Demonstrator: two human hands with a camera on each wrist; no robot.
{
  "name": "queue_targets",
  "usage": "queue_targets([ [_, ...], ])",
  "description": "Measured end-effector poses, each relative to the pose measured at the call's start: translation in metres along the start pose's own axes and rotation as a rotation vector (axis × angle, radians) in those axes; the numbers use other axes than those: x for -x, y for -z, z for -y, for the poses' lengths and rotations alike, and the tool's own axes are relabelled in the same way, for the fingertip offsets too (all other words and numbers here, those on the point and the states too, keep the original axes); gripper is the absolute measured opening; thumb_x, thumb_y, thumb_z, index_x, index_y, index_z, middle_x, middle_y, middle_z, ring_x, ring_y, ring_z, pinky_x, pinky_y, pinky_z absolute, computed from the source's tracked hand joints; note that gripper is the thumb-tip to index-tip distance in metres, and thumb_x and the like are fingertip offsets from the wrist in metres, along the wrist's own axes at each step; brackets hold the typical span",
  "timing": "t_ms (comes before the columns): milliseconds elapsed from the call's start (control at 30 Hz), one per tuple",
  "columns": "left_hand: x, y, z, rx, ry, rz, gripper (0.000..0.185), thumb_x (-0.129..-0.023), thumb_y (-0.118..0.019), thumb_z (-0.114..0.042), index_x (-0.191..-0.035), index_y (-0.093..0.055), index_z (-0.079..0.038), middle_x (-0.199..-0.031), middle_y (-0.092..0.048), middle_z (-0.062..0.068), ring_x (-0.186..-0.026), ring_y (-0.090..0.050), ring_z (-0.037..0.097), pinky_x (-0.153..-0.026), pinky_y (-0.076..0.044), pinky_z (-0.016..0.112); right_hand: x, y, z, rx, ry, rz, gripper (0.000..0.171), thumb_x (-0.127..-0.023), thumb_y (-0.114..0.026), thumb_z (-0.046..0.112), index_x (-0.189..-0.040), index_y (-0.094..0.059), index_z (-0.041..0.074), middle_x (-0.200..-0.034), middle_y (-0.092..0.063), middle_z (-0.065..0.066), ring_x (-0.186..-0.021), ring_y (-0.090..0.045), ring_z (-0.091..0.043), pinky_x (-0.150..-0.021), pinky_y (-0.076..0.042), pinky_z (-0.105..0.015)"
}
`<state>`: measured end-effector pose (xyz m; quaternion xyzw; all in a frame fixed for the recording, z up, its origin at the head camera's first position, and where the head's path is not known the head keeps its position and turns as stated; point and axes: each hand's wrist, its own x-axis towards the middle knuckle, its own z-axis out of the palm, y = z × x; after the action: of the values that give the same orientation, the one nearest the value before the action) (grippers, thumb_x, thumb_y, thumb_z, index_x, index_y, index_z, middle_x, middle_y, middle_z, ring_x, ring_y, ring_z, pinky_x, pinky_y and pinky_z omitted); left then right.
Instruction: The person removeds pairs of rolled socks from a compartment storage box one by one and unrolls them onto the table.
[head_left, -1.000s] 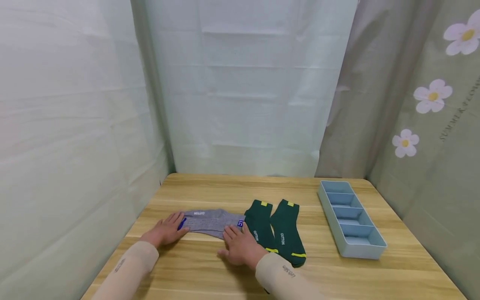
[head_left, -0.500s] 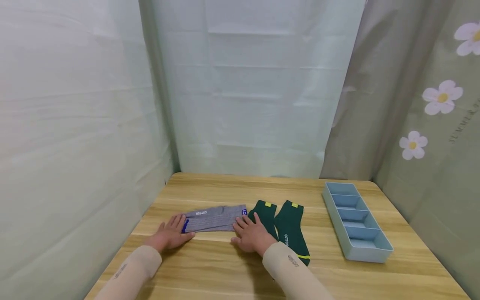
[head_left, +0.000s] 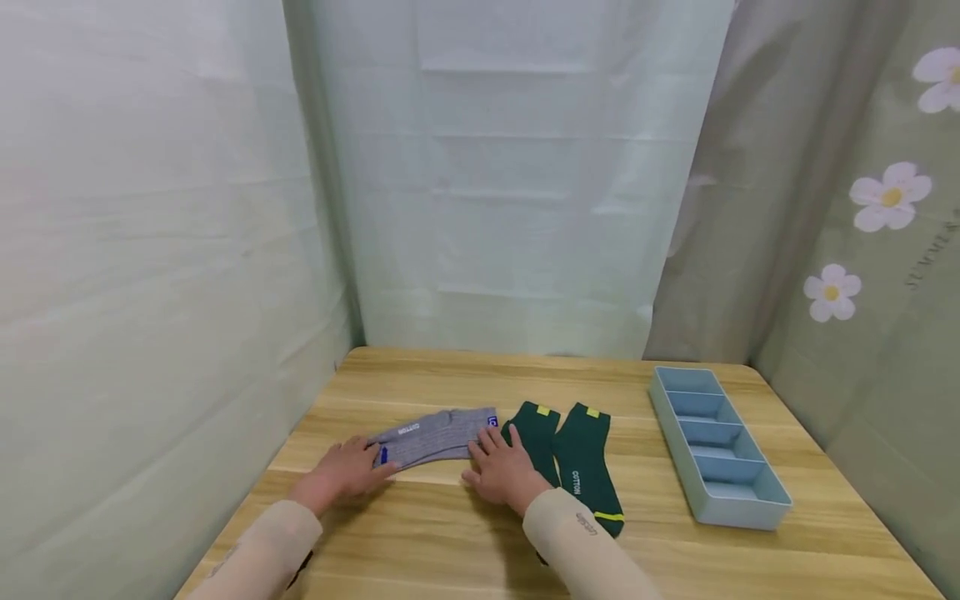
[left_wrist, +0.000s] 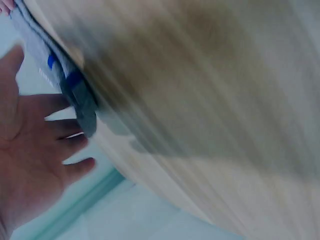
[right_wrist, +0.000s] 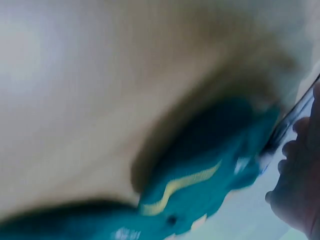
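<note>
A pair of grey socks (head_left: pixel 438 437) with blue marks and white "COTTON" lettering lies stacked, stretching sideways across the wooden table. My left hand (head_left: pixel 345 473) is at their left end. In the left wrist view, its extended fingers (left_wrist: pixel 75 145) touch the grey toe. Fingers spread and palm down, my right hand (head_left: pixel 504 471) rests on the right cuff end of the grey socks. Right beside it lie two dark green socks with yellow trim: the nearer one (head_left: pixel 536 429) is partly hidden by that hand, while the other green sock (head_left: pixel 585 458) shows almost whole.
A light blue box (head_left: pixel 742 514) with several compartments in a row stands on the right of the wooden table (head_left: pixel 420 542). Pale curtains (head_left: pixel 502 217) hang behind and at both sides, the right one printed with white flowers.
The grey socks have turned, their right end shifting away from the person and their left end nearer. My right hand has moved forward with them; my left hand has come slightly nearer.
</note>
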<state>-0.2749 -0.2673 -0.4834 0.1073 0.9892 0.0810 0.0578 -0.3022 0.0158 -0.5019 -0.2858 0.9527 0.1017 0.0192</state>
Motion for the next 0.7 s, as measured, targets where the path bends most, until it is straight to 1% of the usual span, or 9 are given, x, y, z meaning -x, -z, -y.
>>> queue_targets([
  [67,-0.006,0.003,0.003,-0.029,-0.069,-0.101,0.057,-0.101,-0.056,-0.038,-0.129,-0.056,0.012,-0.133,-0.049,0.035,-0.126,-0.046,0.05,-0.104,-0.035,0.061,0.0,-0.004,0.011,-0.027,0.012,-0.034,0.062,-0.104,-0.03,0.057,-0.156,-0.033,0.024,-0.163,-0.025,-0.001,-0.15,-0.017,-0.021,-0.119,-0.013,-0.053],
  [100,-0.009,0.004,0.005,-0.035,-0.109,-0.139,0.05,-0.101,-0.057,-0.031,-0.127,-0.059,0.011,-0.13,-0.052,0.035,-0.123,-0.049,0.05,-0.102,-0.038,0.059,0.001,-0.004,0.017,-0.051,0.024,-0.048,0.063,-0.104,-0.029,0.057,-0.156,-0.033,0.023,-0.163,-0.025,-0.001,-0.15,-0.018,-0.021,-0.119,-0.014,-0.052],
  [167,-0.014,0.006,0.009,-0.018,-0.187,-0.179,0.04,-0.099,-0.059,-0.02,-0.125,-0.06,0.011,-0.129,-0.053,0.036,-0.121,-0.051,0.05,-0.102,-0.04,0.058,0.001,-0.005,0.03,-0.108,0.041,-0.058,0.064,-0.104,-0.029,0.057,-0.157,-0.032,0.02,-0.163,-0.024,-0.002,-0.15,-0.018,-0.021,-0.119,-0.016,-0.051],
  [233,-0.016,0.007,0.015,0.02,-0.251,-0.162,0.037,-0.098,-0.06,-0.013,-0.126,-0.059,0.012,-0.133,-0.05,0.037,-0.123,-0.048,0.052,-0.103,-0.038,0.059,0.001,-0.002,0.041,-0.163,0.042,-0.062,0.066,-0.103,-0.031,0.057,-0.156,-0.033,0.018,-0.162,-0.025,-0.003,-0.149,-0.02,-0.021,-0.118,-0.019,-0.051],
  [300,-0.015,0.005,0.02,0.051,-0.281,-0.111,0.039,-0.098,-0.059,-0.01,-0.129,-0.057,0.013,-0.136,-0.048,0.037,-0.125,-0.046,0.053,-0.103,-0.037,0.06,0.0,0.0,0.05,-0.215,0.014,-0.048,0.068,-0.103,-0.033,0.058,-0.157,-0.032,0.016,-0.163,-0.024,-0.005,-0.149,-0.02,-0.023,-0.118,-0.019,-0.051],
  [400,-0.012,-0.003,0.027,0.091,-0.279,-0.03,0.044,-0.099,-0.057,-0.011,-0.134,-0.051,0.014,-0.14,-0.044,0.037,-0.128,-0.043,0.054,-0.105,-0.035,0.061,-0.002,0.001,0.051,-0.261,-0.074,-0.029,0.071,-0.102,-0.036,0.059,-0.155,-0.034,0.013,-0.162,-0.026,-0.007,-0.149,-0.022,-0.025,-0.117,-0.02,-0.052],
  [467,-0.009,-0.009,0.028,0.12,-0.262,0.0,0.047,-0.101,-0.055,-0.012,-0.137,-0.047,0.016,-0.141,-0.041,0.039,-0.13,-0.04,0.054,-0.106,-0.033,0.061,-0.004,0.002,0.046,-0.276,-0.119,-0.008,0.07,-0.102,-0.036,0.058,-0.155,-0.035,0.012,-0.161,-0.028,-0.006,-0.148,-0.023,-0.025,-0.117,-0.019,-0.053],
  [567,-0.004,-0.014,0.026,0.162,-0.25,0.001,0.05,-0.102,-0.052,-0.015,-0.139,-0.042,0.018,-0.143,-0.037,0.04,-0.132,-0.035,0.056,-0.107,-0.029,0.063,-0.006,0.005,0.035,-0.294,-0.14,0.029,0.069,-0.102,-0.036,0.057,-0.154,-0.037,0.012,-0.16,-0.03,-0.004,-0.148,-0.024,-0.023,-0.118,-0.017,-0.053],
  [700,0.005,-0.014,0.015,0.162,-0.213,-0.002,0.057,-0.105,-0.047,-0.024,-0.141,-0.038,0.019,-0.146,-0.032,0.04,-0.135,-0.03,0.056,-0.106,-0.024,0.069,-0.009,0.009,0.021,-0.326,-0.111,0.078,0.067,-0.103,-0.033,0.056,-0.155,-0.035,0.013,-0.162,-0.027,-0.002,-0.149,-0.021,-0.021,-0.119,-0.013,-0.052],
])
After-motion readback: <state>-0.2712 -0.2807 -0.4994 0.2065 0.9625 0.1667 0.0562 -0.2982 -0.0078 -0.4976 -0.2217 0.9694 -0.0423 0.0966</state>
